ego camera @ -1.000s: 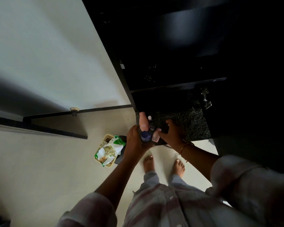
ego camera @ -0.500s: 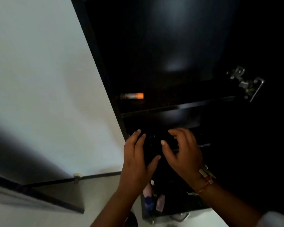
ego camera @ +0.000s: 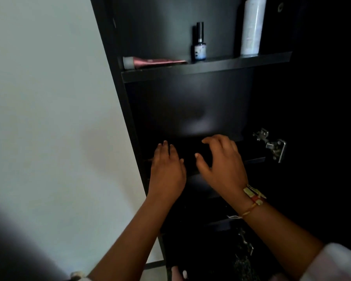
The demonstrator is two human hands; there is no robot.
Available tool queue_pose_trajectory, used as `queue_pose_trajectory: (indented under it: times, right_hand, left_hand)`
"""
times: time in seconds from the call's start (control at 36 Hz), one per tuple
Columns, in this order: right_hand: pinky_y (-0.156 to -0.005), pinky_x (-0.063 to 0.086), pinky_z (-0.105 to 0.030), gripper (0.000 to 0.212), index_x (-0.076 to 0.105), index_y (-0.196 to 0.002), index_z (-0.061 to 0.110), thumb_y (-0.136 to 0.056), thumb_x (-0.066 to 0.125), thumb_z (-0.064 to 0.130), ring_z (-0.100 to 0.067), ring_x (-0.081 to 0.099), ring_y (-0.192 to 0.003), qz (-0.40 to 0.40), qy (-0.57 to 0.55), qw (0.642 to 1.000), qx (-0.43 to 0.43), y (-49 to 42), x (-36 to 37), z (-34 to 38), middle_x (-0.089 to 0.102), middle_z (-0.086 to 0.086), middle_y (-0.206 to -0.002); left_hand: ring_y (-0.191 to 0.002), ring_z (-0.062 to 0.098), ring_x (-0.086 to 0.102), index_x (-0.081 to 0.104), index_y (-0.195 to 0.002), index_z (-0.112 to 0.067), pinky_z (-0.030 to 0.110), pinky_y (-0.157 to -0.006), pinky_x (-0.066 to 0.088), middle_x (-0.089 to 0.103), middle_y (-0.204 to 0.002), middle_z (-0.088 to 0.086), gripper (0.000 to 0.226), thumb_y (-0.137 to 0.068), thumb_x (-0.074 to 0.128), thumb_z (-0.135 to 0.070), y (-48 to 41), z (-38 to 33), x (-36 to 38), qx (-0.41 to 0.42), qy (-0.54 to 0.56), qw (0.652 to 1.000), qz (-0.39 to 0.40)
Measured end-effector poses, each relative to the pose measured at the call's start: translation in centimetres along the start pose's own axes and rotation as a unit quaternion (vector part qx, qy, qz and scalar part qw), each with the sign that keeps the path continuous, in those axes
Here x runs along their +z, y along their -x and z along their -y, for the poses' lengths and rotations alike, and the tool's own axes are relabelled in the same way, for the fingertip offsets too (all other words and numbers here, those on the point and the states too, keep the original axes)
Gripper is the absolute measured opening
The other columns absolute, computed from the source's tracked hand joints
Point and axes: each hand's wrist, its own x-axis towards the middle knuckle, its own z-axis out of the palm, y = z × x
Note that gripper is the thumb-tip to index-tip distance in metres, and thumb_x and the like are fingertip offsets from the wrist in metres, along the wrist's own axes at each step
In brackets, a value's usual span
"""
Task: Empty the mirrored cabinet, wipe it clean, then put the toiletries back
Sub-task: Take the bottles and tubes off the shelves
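The tall black cabinet [ego camera: 190, 110] stands open in front of me. Its upper shelf [ego camera: 207, 67] carries a pink tube [ego camera: 156, 62] lying flat at the left, a small dark bottle [ego camera: 199, 44] upright in the middle and a tall white bottle [ego camera: 251, 27] at the right. My left hand [ego camera: 167, 169] and my right hand [ego camera: 223, 165] hover side by side at the dark shelf below, fingers spread, nothing in either. That lower shelf looks bare, though it is very dark.
A white wall [ego camera: 49, 98] runs along the cabinet's left side. A metal door hinge [ego camera: 272, 145] sticks out at the right, close to my right hand. Pink items [ego camera: 178, 273] show faintly at the bottom edge, low in the cabinet.
A second ago both hands gripped bottles low down by the floor. They let go and rose to the middle shelf; my view tilted up, bringing the upper shelf into sight.
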Motion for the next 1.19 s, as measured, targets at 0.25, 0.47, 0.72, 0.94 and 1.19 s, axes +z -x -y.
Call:
queue_pose_trajectory:
  times: [0.25, 0.47, 0.72, 0.94, 1.19]
  right_hand:
    - [-0.090, 0.046, -0.038, 0.037, 0.058, -0.114, 0.017, -0.083, 0.061, 0.038, -0.027, 0.051, -0.103, -0.083, 0.007, 0.996, -0.025, -5.4, -3.5, 2.5, 0.054, -0.006, -0.117]
    - [-0.089, 0.040, -0.032, 0.033, 0.061, -0.111, 0.011, -0.087, 0.061, 0.033, -0.029, 0.051, -0.100, -0.179, 0.006, 0.981, -0.071, -10.3, -6.7, 5.4, 0.054, -0.011, -0.112]
    - [-0.086, 0.040, -0.038, 0.040, 0.062, -0.107, 0.009, -0.085, 0.055, 0.042, -0.037, 0.053, -0.100, -0.171, 0.072, 0.982, -0.032, -16.2, -8.8, 7.1, 0.060, -0.015, -0.107]
    - [-0.077, 0.046, -0.032, 0.047, 0.063, -0.108, 0.012, -0.084, 0.062, 0.052, -0.036, 0.060, -0.105, -0.010, 0.102, 0.993, 0.063, -20.4, -10.3, 7.8, 0.065, -0.016, -0.112]
    - [-0.073, 0.041, -0.027, 0.046, 0.063, -0.110, 0.012, -0.081, 0.069, 0.048, -0.032, 0.061, -0.104, 0.044, 0.078, 0.991, 0.101, -22.4, -10.3, 7.5, 0.066, -0.013, -0.113]
  left_hand:
    - [-0.115, 0.028, 0.049, 0.059, -0.120, -0.014, 0.037, -0.099, 0.045, 0.057, -0.123, 0.009, 0.030, -0.091, 0.052, -0.009, -2.2, 2.2, 0.6, -0.035, -0.039, 0.994, 0.092]
    - [-0.090, 0.017, 0.058, 0.059, -0.097, -0.023, 0.033, -0.085, 0.049, 0.060, -0.099, 0.000, 0.012, -0.093, 0.051, -0.016, -2.5, 1.0, -1.3, -0.010, 0.145, 0.988, -0.059]
    - [-0.084, 0.014, 0.066, 0.065, -0.105, -0.022, 0.036, -0.080, 0.057, 0.070, -0.094, 0.001, 0.017, -0.096, 0.056, -0.033, -4.4, -3.1, -6.6, -0.130, 0.578, 0.802, -0.080]
    - [-0.093, 0.010, 0.066, 0.062, -0.115, -0.016, 0.045, -0.084, 0.058, 0.069, -0.090, -0.006, 0.021, -0.098, 0.054, -0.026, -5.4, -5.3, -9.3, -0.158, 0.724, 0.671, -0.005]
    - [-0.102, 0.011, 0.067, 0.063, -0.113, -0.019, 0.043, -0.088, 0.057, 0.069, -0.100, -0.007, 0.019, -0.097, 0.055, -0.024, -5.1, -5.4, -10.1, -0.145, 0.734, 0.663, -0.007]
